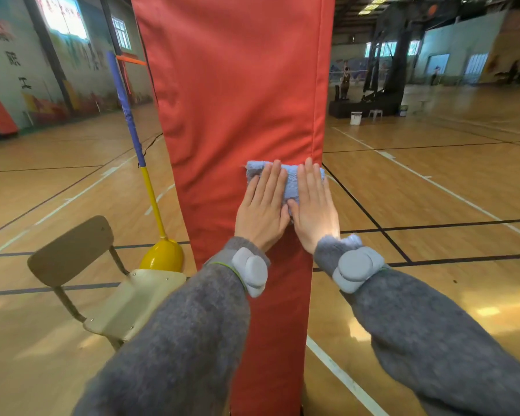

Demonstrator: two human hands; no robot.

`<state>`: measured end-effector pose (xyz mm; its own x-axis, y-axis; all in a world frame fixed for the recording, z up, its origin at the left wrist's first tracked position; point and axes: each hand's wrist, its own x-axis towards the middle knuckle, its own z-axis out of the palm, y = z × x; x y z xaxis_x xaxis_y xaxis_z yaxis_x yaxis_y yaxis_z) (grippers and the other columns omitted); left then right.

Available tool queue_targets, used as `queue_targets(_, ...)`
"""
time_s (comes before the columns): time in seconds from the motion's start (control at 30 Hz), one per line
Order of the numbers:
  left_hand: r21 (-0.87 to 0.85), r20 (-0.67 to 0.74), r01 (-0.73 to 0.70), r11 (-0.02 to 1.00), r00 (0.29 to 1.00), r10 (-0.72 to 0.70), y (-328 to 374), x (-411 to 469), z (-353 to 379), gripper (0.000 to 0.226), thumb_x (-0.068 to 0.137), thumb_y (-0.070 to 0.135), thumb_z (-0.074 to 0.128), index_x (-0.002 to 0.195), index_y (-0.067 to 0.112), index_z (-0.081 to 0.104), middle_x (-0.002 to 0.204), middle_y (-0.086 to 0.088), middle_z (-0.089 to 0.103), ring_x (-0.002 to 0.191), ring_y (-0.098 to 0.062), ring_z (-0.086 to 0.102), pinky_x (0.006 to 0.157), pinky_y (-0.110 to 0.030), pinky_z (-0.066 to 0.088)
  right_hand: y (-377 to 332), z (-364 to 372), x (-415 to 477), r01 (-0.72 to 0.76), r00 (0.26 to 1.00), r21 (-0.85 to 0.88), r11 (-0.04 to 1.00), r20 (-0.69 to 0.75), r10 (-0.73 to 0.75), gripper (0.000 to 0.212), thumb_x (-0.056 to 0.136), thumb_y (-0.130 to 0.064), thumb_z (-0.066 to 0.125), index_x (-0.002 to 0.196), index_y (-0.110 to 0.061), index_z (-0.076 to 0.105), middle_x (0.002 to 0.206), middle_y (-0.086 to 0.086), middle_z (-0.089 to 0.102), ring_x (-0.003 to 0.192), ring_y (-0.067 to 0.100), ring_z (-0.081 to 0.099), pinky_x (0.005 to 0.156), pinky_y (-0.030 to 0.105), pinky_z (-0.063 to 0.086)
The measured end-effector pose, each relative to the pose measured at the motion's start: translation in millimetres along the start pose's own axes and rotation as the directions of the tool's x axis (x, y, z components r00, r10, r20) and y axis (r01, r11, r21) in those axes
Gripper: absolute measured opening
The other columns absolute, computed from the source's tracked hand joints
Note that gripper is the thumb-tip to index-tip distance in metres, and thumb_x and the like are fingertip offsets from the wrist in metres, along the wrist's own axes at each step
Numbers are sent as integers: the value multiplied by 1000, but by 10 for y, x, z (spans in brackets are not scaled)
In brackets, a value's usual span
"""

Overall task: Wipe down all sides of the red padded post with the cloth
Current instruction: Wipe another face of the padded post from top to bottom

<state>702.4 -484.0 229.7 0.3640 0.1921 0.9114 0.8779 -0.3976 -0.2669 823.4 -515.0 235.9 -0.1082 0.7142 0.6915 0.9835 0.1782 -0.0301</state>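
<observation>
Both hands pressed a folded light-blue cloth (289, 185) against the facing side of the red padded post (234, 94). The left hand (263, 205) and the right hand (312, 209) lay flat and side by side, fingers straight and pointing up, thumbs touching; neither hand curled round the cloth, which was only pinned beneath the palms and fingers. The cloth sat near the post's right edge, its top border showing above the fingertips. Grey sleeves (174, 331) covered both forearms, and a grey device (356, 268) was strapped at each wrist. A wooden chair (72, 249) stood left of the post, with a yellow weighted base (162, 255) of a blue-and-yellow pole (126, 115) just behind it, on the lined wooden floor (433, 181).
</observation>
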Motion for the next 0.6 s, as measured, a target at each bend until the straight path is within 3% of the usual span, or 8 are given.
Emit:
queue_targets(0.1,-18,-43,18,1000,999,-19,-100,269,-53,56,86,23,39,134,-5,33,134,-24,49,129,-28,34,113,-32,12,-77,-186,219,-27,998,-30,999,-55,26,54,100,-31,17,134,-14,-21,146,5,-25,142,19,-14,111,28,-16)
queue_targets(0.2,19,-67,109,994,992,-107,-177,517,-130,55,86,23,38,133,-6,45,136,-22,48,128,-30,44,111,-35,19,-183,-379,463,-18,984,-22,1000,-177,13,56,93,-31,12,144,-13,0,156,13,4,144,24,4,114,32,-6)
queue_targets(0.3,46,-94,156,987,984,-151,-247,629,-186,55,86,23,37,134,-2,46,138,-17,47,128,-28,46,108,-38,20,-235,-464,632,33,968,-8,999,-248,-34,58,93,-28,18,147,-7,17,154,15,15,143,26,13,115,37,3)
queue_targets(0.47,2,-96,120,993,988,-119,-300,338,-88,54,88,23,39,136,-3,42,138,-18,47,130,-27,35,113,-35,13,-271,-164,483,95,927,-17,995,-362,-95,58,90,-22,34,140,7,33,144,24,35,134,35,31,111,44,21)
queue_targets(0.6,-36,-33,113,993,993,-114,-290,-152,41,54,89,26,38,136,2,29,137,-19,47,141,-24,14,116,-31,-1,-289,212,159,131,918,-81,988,-365,-152,58,89,-24,33,139,4,25,141,25,40,131,32,25,111,40,13)
